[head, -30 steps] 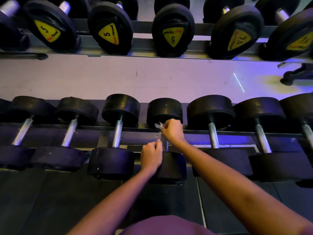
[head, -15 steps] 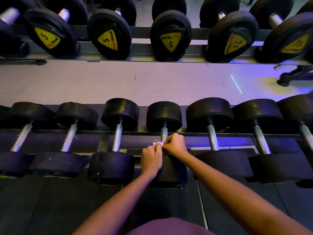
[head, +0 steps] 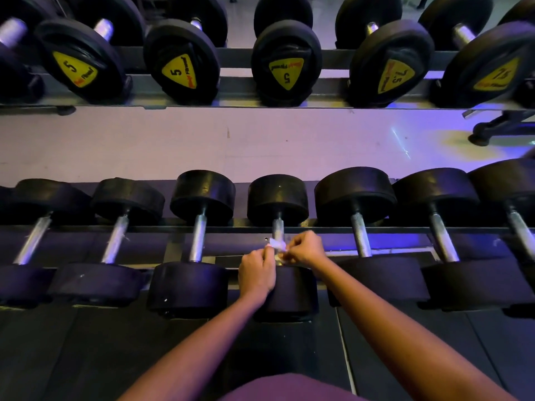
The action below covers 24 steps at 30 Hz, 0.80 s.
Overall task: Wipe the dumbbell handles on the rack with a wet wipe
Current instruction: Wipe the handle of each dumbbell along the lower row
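Both hands meet over the middle of the lower rack [head: 405,230], at the handle [head: 278,228] of the fourth dumbbell [head: 278,198] from the left. The left hand [head: 257,272] lies over the dumbbell's near head, fingers curled in, thumb and forefinger pinching one end of the wipe [head: 276,245]. The right hand [head: 305,248] comes in from the right, fingers also bent closed, pinching the other end. The wipe is a small white crumpled scrap stretched between the two hands, lying against the near part of the handle, just above the near head. Whether it goes round the bar or only sits on top of it cannot be told.

The far stretch of the handle shows bare and silver up to the far head. Dumbbells lie side by side along the whole rack, handles running front to back, three to the left and three to the right of this one. On the upper rack [head: 260,95] at the top edge, dumbbells show yellow labels [head: 285,73] marked 5 and 7.5. A pale floor [head: 202,143] shows between the two racks.
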Motion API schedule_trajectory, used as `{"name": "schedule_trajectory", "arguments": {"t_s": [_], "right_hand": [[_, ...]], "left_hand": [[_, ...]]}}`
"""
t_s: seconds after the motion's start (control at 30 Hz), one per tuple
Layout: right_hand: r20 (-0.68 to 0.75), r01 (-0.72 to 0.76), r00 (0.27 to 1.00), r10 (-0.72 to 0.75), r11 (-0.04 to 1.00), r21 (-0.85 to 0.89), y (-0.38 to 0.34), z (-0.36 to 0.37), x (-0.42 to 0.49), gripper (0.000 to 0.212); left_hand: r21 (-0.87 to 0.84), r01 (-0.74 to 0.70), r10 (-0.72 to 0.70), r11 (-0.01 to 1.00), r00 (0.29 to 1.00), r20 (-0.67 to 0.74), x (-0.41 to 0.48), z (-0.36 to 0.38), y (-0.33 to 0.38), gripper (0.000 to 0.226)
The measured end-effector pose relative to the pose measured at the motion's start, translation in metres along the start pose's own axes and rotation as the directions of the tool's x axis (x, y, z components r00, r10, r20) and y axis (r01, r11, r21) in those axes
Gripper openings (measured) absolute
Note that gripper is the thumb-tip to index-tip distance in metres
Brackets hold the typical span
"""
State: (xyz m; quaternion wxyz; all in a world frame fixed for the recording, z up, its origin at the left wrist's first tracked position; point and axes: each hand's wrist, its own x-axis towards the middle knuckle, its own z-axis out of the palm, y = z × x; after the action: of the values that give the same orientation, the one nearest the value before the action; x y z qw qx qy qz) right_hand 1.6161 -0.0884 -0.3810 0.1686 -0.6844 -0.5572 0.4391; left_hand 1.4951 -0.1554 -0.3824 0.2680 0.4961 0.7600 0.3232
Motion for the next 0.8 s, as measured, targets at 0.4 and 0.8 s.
{"name": "schedule_trajectory", "arguments": {"t_s": [0.4,0.8], "right_hand": [[-0.296,0.007,0.954,0.052,0.981,0.192,-0.040,0.013,0.028,0.012],[-0.400,0.007,0.909,0.116,0.957,0.292,-0.041,0.020,0.033,0.010]], "left_hand": [[-0.007,0.010,-0.010,1.000,0.999,0.042,-0.003,-0.004,0.004,0.046],[-0.024,0.034,-0.033,0.999,0.998,0.059,-0.006,-0.007,0.007,0.047]]}}
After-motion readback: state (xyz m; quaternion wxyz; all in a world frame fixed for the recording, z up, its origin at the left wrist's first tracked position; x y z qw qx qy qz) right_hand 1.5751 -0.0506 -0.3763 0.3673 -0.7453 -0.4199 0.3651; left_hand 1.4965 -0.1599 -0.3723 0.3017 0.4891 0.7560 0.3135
